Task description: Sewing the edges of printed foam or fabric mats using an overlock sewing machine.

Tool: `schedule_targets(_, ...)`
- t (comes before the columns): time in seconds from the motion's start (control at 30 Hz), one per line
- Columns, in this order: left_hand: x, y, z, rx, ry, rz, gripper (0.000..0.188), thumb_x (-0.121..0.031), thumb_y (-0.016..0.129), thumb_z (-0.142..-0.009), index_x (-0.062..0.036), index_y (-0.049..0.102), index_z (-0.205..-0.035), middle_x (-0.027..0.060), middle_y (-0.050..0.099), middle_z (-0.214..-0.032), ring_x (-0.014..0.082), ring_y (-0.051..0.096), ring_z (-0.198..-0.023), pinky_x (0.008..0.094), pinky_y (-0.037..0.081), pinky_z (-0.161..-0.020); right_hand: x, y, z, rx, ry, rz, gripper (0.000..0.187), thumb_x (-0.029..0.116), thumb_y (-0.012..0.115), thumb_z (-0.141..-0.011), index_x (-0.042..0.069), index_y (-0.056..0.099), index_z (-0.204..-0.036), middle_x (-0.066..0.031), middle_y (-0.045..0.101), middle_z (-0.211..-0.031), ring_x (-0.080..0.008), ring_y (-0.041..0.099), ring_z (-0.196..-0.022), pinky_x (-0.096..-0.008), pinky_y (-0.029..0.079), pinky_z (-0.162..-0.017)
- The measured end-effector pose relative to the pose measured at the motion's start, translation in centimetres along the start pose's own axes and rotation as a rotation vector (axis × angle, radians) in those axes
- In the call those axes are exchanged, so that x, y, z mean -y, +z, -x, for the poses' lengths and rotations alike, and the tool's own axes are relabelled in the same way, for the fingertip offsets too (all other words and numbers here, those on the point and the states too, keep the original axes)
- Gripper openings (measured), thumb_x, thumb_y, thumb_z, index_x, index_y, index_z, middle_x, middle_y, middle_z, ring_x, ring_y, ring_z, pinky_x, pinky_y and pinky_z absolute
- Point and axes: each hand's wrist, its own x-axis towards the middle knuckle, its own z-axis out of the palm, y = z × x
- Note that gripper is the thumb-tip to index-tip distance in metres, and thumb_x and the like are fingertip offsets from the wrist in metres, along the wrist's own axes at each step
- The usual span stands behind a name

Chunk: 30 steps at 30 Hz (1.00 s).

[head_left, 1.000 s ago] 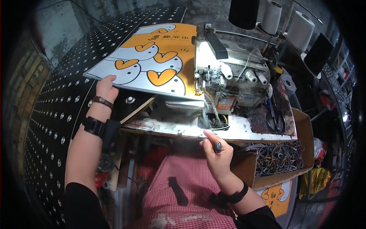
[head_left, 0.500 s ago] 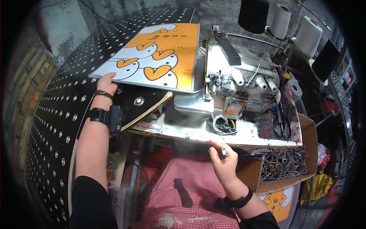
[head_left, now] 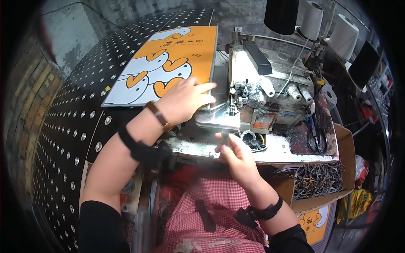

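Observation:
An orange mat point(head_left: 198, 46) printed with white ducks, with a grey border, lies on the black table left of an overlock sewing machine point(head_left: 270, 71). My left hand point(head_left: 185, 99) is over the mat's near right corner, fingers stretched and apart, pointing at the machine's lit needle area. The palm hides that corner; whether the fingertips touch a thread I cannot tell. My right hand point(head_left: 238, 158) is closed in front of the machine's metal plate point(head_left: 219, 121), around a small dark tool point(head_left: 226, 138) smeared by motion; its kind does not show.
Blue-handled scissors point(head_left: 314, 135) lie on the machine table's right. A cardboard box point(head_left: 346, 164) of trimmed cord scraps stands below, beside another printed mat point(head_left: 314, 227). White thread cones point(head_left: 311, 21) stand behind the machine. Metal studs dot the black table point(head_left: 76, 114).
My left hand has left the mat's near left edge and moved right to its corner by the machine. The mat now lies flatter. My right hand has risen slightly toward the plate.

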Motion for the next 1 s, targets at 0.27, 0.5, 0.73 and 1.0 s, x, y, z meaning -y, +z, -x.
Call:
schedule_targets(0.27, 1.6, -1.5, -0.8, 0.076, -0.239, 0.888, 0.012, 0.008, 0.057, -0.067, -0.0014, 0.052, -0.074, 0.0029, 0.050, -0.084, 0.0099, 0.051, -0.081, 0.0226, 0.044, -0.069, 1.9, 1.4, -4.9, 0.013, 0.498, -0.499, 0.049, 0.057, 0.038, -0.085, 0.012, 0.051, -0.072, 0.0060, 0.037, -0.051, -0.0063, 0.025, -0.039, -0.0217, 0.021, -0.039)
schedule_targets(0.5, 1.9, -0.7, 0.1, -0.001, -0.299, 1.137, 0.010, 0.007, 0.062, -0.070, 0.0018, 0.058, -0.077, 0.0036, 0.052, -0.086, 0.0093, 0.055, -0.071, 0.0208, 0.048, -0.062, 1.8, 2.6, -6.1, 0.035, 0.539, -0.589, 0.040, 0.045, 0.034, -0.087, 0.013, 0.046, -0.067, 0.0068, 0.035, -0.049, -0.0063, 0.027, -0.040, -0.0214, 0.022, -0.039)
schedule_targets(0.73, 1.7, -0.9, 0.0, 0.009, -0.366, 1.115, 0.007, 0.006, 0.063, -0.067, 0.0022, 0.060, -0.072, 0.0061, 0.055, -0.085, 0.0100, 0.055, -0.074, 0.0214, 0.047, -0.065, 1.7, 2.7, -6.3, 0.036, 0.521, -0.629, 0.039, 0.044, 0.032, -0.088, 0.014, 0.046, -0.068, 0.0077, 0.035, -0.050, -0.0046, 0.028, -0.041, -0.0197, 0.022, -0.039)
schedule_targets(1.0, 2.2, -0.6, 0.2, -0.007, -0.359, 1.150, 0.008, 0.004, 0.065, -0.067, 0.0018, 0.061, -0.074, 0.0063, 0.055, -0.086, 0.0119, 0.055, -0.077, 0.0222, 0.046, -0.067, 1.6, 2.6, -6.2, 0.078, 0.496, -0.671, 0.042, 0.048, 0.034, -0.089, 0.014, 0.048, -0.069, 0.0075, 0.036, -0.051, -0.0046, 0.027, -0.042, -0.0196, 0.022, -0.039)
